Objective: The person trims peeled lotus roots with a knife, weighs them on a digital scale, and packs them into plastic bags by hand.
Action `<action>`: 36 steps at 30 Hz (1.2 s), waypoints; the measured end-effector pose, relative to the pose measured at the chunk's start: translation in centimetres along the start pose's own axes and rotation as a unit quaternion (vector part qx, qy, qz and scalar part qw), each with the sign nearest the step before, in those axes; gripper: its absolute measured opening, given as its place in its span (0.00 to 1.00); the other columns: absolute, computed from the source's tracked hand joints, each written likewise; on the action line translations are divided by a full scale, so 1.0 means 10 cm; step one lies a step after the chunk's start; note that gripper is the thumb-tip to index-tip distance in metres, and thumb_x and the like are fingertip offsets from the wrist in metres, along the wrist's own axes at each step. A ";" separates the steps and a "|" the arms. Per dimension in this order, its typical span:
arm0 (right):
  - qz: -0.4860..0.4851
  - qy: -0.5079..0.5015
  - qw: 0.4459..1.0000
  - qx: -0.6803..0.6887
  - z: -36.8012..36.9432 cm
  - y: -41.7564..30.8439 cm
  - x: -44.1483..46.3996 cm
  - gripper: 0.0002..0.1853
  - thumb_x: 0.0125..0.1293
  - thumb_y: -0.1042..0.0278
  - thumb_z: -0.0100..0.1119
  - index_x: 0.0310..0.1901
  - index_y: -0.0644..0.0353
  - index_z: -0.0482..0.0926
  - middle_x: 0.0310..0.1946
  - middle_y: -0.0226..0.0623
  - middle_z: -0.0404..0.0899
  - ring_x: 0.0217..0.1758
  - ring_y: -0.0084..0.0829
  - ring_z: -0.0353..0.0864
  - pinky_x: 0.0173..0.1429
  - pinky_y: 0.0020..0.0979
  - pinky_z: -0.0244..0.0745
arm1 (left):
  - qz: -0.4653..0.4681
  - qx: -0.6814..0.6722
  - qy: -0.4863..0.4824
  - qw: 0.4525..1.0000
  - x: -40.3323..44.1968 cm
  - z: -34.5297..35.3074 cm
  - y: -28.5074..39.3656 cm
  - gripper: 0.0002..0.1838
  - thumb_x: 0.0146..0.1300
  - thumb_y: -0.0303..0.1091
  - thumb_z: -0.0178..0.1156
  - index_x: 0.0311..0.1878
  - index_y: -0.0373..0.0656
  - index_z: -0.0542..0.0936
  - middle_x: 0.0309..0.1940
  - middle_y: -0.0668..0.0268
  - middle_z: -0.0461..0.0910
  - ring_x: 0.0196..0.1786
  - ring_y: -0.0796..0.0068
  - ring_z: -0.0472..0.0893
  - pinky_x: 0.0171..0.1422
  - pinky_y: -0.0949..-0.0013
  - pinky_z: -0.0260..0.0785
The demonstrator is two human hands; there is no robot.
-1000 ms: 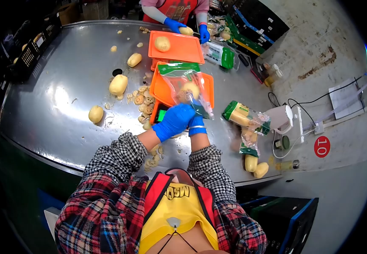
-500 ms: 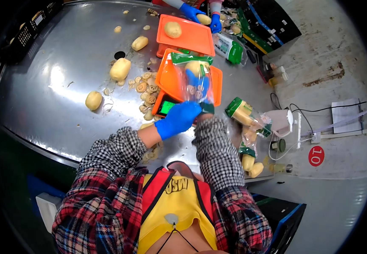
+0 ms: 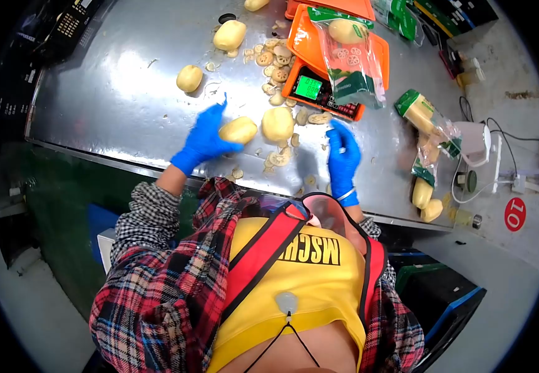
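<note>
My left hand [image 3: 206,138], in a blue glove, has its thumb and fingers spread around the left end of a peeled lotus root piece [image 3: 238,131]; I cannot tell whether it touches. Just right of that piece lies another lotus root piece [image 3: 277,124]. My right hand [image 3: 344,158], also gloved in blue, is above the table's front part with fingers stretched out and nothing in them. Beyond it, a clear and green plastic bag [image 3: 350,59] with lotus root inside rests on an orange scale [image 3: 299,69]. The scale's display glows green.
Cut lotus root slices [image 3: 280,57] are scattered left of the scale on the metal table [image 3: 126,118]. More whole pieces [image 3: 190,79] lie farther left. Bagged lotus root [image 3: 420,115], a white jug [image 3: 472,143] and cables are on the right. A black crate [image 3: 69,25] stands at the back left.
Both my hands have let go of the bag, which now lies on the scale. They have come back toward my body and moved apart, the left to the lotus root pieces. The view has shifted.
</note>
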State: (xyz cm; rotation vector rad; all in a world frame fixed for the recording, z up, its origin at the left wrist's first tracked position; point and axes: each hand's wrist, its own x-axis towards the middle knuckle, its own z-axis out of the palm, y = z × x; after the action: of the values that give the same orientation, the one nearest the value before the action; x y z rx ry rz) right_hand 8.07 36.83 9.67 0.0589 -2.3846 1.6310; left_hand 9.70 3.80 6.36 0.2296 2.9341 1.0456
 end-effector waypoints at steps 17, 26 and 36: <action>0.240 -0.068 0.794 0.554 -0.44 -0.12 0.02 0.33 0.69 0.48 0.51 0.69 0.59 0.58 0.64 0.43 0.67 0.64 0.41 0.70 0.65 0.49 0.68 | -0.115 -0.431 0.017 0.895 0.89 0.30 1.51 0.27 0.61 0.50 0.65 0.54 0.39 0.75 0.42 0.65 0.79 0.40 0.77 0.77 0.48 0.71 0.71; 0.081 -0.147 0.953 0.251 -0.54 0.15 1.05 0.26 0.68 0.51 0.54 0.62 0.55 0.67 0.57 0.40 0.73 0.56 0.36 0.77 0.53 0.38 0.78 | -0.113 -0.466 -0.120 0.869 1.63 0.73 1.75 0.23 0.70 0.53 0.49 0.35 0.40 0.78 0.27 0.69 0.79 0.25 0.78 0.76 0.29 0.74 0.69; 0.201 0.004 0.842 0.500 0.13 -0.30 1.55 0.12 0.69 0.61 0.53 0.49 0.57 0.74 0.42 0.35 0.77 0.42 0.31 0.77 0.48 0.36 0.75 | 0.078 -0.418 -0.035 0.905 1.58 0.81 1.67 0.23 0.72 0.48 0.48 0.31 0.36 0.76 0.21 0.58 0.79 0.25 0.71 0.79 0.33 0.67 0.70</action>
State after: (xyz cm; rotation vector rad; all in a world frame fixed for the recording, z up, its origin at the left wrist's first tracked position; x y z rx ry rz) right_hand -6.61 36.18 15.46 -0.2750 -1.3093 2.8717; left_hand -3.15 23.89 11.13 0.4510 2.1495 2.1178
